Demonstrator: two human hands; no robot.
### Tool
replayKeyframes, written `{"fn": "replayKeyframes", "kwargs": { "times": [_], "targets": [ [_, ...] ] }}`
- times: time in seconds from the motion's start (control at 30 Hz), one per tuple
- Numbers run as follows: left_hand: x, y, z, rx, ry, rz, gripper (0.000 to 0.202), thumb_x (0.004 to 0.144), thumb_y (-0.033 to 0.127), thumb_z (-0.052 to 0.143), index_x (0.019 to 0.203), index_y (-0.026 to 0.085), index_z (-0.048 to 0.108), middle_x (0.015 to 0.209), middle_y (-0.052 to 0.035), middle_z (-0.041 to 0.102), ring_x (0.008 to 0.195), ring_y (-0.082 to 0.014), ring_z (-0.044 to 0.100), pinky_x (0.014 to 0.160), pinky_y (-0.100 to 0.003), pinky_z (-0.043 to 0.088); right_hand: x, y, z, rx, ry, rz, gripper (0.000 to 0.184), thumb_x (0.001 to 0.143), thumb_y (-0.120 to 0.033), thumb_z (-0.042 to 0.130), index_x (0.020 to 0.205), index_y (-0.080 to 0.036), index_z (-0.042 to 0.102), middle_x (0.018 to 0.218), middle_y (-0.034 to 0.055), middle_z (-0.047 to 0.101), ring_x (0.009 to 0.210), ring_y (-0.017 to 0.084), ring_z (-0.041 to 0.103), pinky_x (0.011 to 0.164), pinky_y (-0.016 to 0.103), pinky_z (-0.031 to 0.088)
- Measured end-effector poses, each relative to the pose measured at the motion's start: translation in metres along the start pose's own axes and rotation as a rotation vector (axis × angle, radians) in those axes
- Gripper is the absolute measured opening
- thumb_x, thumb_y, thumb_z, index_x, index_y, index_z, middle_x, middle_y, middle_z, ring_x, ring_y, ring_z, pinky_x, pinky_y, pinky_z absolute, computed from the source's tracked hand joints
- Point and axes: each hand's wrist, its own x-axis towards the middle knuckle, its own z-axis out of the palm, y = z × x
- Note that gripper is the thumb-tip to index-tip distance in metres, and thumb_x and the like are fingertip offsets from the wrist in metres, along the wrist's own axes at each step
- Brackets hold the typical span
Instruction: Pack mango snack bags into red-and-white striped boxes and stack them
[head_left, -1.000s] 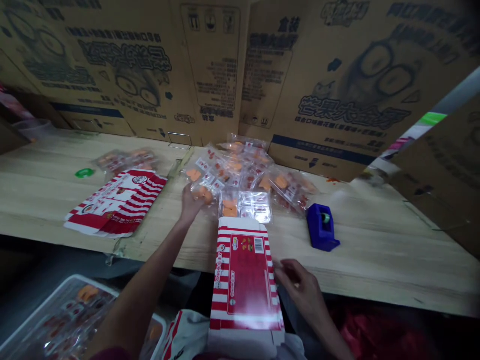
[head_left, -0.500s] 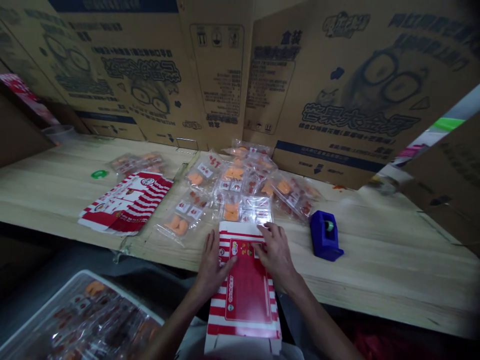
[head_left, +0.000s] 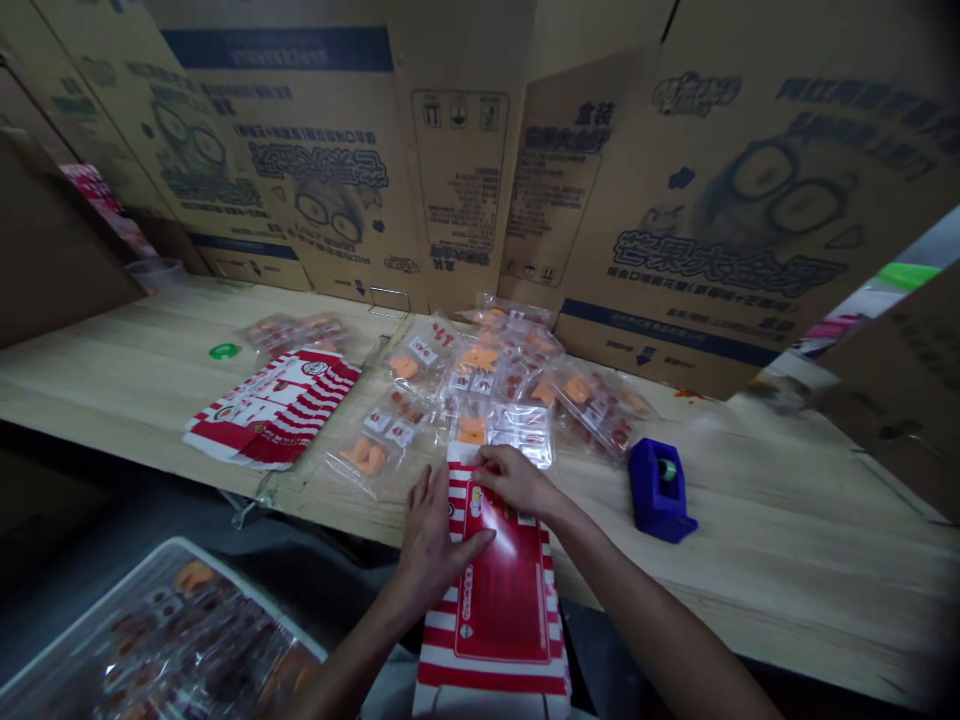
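A flat red-and-white striped carton [head_left: 510, 610] lies in front of me, its near end over my lap and its far end at the table edge. My left hand [head_left: 433, 535] grips its left side, thumb lying across the red front and fingers along the edge. At the far end, my right hand [head_left: 517, 482] has its fingers bent and closed on the carton's top edge. Just beyond the carton are clear packets [head_left: 480, 385] with orange pieces and small printed sachets. One such packet [head_left: 373, 440] lies nearer, to the left.
Flat striped cartons [head_left: 274, 410] are stacked on the left, near a green ring [head_left: 223, 351]. A blue tape dispenser [head_left: 660, 492] stands on the right. Cardboard walls [head_left: 465, 200] close off the back. At lower left, a white-rimmed tub [head_left: 176, 545] holds many packets.
My right hand has moved left along the carton's top edge, and its fingers have drawn together. My left hand still holds the left side. The whole view has shifted slightly.
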Motion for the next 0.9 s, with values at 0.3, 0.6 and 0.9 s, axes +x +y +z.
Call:
{"fn": "replayKeyframes", "kwargs": {
  "times": [0.3,0.6,0.9],
  "targets": [
    [0.02,0.036,-0.03,-0.044,-0.137,-0.116,0.079,0.063,0.048,0.075,0.13,0.016,0.05,0.101,-0.0136,0.067,0.101,-0.0365,0.056,0.091,-0.048,0.041,-0.013,-0.02,0.002,0.02,0.215,-0.044,0.006,0.079,-0.016,0.053,0.075,-0.018,0.058,0.069,-0.0011,0.061,0.065,0.014,0.054,0.06,0.023,0.039],
    [-0.005,-0.002,-0.014,-0.359,-0.169,-0.136,0.069,0.073,0.031,0.066,0.137,0.02,0.041,0.134,-0.0107,0.054,0.123,-0.0283,0.051,0.103,-0.04,0.04,-0.072,0.036,0.0,-0.183,0.553,-0.029,0.039,0.084,-0.036,0.056,0.117,-0.016,0.054,0.123,0.0149,0.055,0.115,0.028,0.052,0.097,0.041,0.041],
    [-0.009,0.007,-0.004,-0.318,-0.274,-0.161,0.068,0.078,0.032,0.059,0.139,0.018,0.033,0.127,-0.0109,0.061,0.113,-0.0276,0.059,0.097,-0.042,0.044,-0.161,0.05,0.031,0.321,0.079,0.318,0.051,0.09,-0.053,0.048,0.132,-0.024,0.05,0.132,0.0084,0.058,0.118,0.027,0.055,0.1,0.041,0.042]
  ]
}}
